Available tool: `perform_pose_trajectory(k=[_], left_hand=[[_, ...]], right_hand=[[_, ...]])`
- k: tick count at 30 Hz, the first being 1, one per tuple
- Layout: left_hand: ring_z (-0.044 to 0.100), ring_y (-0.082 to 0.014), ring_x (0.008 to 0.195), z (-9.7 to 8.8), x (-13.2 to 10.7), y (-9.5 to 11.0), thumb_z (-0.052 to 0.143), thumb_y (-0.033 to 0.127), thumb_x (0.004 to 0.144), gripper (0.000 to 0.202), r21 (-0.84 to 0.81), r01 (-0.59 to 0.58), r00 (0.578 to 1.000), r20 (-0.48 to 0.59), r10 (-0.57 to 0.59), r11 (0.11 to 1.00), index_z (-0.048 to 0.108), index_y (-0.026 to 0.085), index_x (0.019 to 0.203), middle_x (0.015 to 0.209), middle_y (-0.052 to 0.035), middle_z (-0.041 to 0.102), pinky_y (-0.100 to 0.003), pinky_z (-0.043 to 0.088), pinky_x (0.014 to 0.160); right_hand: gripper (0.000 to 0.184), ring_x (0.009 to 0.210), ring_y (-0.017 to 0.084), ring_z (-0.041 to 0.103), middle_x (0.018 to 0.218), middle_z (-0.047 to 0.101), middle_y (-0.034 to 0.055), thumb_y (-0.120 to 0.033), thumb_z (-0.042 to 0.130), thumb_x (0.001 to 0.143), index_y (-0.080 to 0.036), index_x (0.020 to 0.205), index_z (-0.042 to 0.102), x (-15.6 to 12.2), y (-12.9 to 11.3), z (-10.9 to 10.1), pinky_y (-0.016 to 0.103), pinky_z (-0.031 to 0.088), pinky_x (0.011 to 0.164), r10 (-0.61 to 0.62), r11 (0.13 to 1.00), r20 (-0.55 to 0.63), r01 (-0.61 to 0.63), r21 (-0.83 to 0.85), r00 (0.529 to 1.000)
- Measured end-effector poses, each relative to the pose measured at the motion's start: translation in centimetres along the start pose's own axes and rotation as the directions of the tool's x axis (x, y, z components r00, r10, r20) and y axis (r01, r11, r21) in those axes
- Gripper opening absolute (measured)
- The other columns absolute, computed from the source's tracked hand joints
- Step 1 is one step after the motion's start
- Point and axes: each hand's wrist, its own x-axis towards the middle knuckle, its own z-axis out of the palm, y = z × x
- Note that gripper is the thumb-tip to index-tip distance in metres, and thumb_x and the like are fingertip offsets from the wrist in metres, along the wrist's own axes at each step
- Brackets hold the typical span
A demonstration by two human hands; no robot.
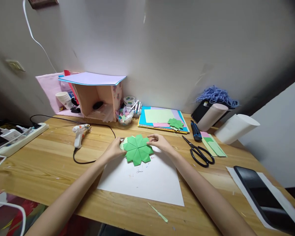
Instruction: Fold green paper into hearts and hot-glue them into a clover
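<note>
A green folded-paper flower [138, 150] with pointed petals is held by its two sides above a white sheet of paper [142, 183]. My left hand [115, 148] pinches its left edge, where a paler green piece of paper shows beside the fingers. On the opposite edge, the fingers of my right hand [157, 141] close on a petal. Marks and small coloured bits dot the white sheet. A thin pale green paper strip [158, 212] lies on the wooden table [127, 209] near its front edge.
Left stand a glue gun [79, 135] with its black cord, a power strip [22, 141] and a cardboard box [93, 95]. Behind lies a colored paper stack [159, 116] with a smaller green flower [175, 124]. Right are black scissors [199, 152], a utility knife [196, 131] and a phone [260, 193].
</note>
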Motion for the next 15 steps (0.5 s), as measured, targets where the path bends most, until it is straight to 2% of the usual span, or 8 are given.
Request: perform_pose_trajectory(k=[3, 6, 9, 12, 15], left_hand=[[0.061, -0.0241, 0.087, -0.2, 0.5, 0.4, 0.062, 0.017, 0.051, 0.055, -0.213, 0.068, 0.996, 0.074, -0.054, 0.975, 0.056, 0.012, 0.106, 0.095, -0.0087, 0.065, -0.032, 0.047, 0.074], [0.062, -0.0243, 0.083, -1.7, 0.7, 0.6, 0.065, 0.025, 0.052, 0.038, -0.349, 0.092, 0.994, 0.086, -0.066, 0.933, 0.063, 0.013, 0.089, 0.085, -0.0057, 0.068, -0.032, 0.048, 0.071], [0.062, -0.0236, 0.082, -3.9, 0.7, 0.8, 0.066, 0.036, 0.056, 0.036, -0.425, 0.080, 0.992, -0.052, -0.113, 0.901, 0.065, 0.013, 0.085, 0.085, -0.0056, 0.069, -0.031, 0.047, 0.071], [0.061, -0.0228, 0.084, -5.9, 0.8, 1.2, 0.066, 0.040, 0.058, 0.037, -0.428, 0.039, 0.963, -0.224, -0.148, 0.903, 0.066, 0.013, 0.083, 0.089, -0.0062, 0.069, -0.030, 0.046, 0.074], [0.060, -0.0212, 0.084, -6.4, 0.9, 2.0, 0.065, 0.041, 0.060, 0.040, -0.461, -0.035, 0.938, -0.320, -0.130, 0.887, 0.065, 0.012, 0.088, 0.090, -0.0067, 0.068, -0.029, 0.045, 0.075]], right_hand=[[0.044, 0.059, 0.009, 0.052, 0.072, 0.056, -0.0009, -0.024, 0.075, 0.053, -0.012, 0.092, 0.058, -0.5, -0.6, 0.3, 0.023, 0.042, 0.058, 0.001, 1.000, -0.023, -0.001, 0.005, 1.000], [0.046, 0.055, 0.009, 0.052, 0.066, 0.055, -0.0022, -0.027, 0.074, 0.055, -0.012, 0.095, 0.057, -1.1, -1.1, -0.1, 0.022, 0.038, 0.050, 0.042, 0.998, 0.012, -0.042, 0.037, 0.999], [0.047, 0.053, 0.010, 0.052, 0.065, 0.056, -0.0013, -0.030, 0.073, 0.057, -0.013, 0.096, 0.056, -1.7, -1.3, -1.2, 0.021, 0.034, 0.046, 0.095, 0.995, 0.058, -0.097, 0.023, 0.994], [0.041, 0.054, 0.009, 0.051, 0.067, 0.058, 0.0001, -0.031, 0.073, 0.057, -0.013, 0.090, 0.058, -2.3, -1.3, -2.4, 0.020, 0.035, 0.047, 0.097, 0.995, 0.072, -0.098, 0.019, 0.993], [0.036, 0.053, 0.008, 0.051, 0.069, 0.060, 0.0012, -0.033, 0.072, 0.059, -0.013, 0.086, 0.059, -2.7, -1.0, -3.1, 0.020, 0.034, 0.046, 0.123, 0.992, 0.122, -0.126, 0.017, 0.985]])
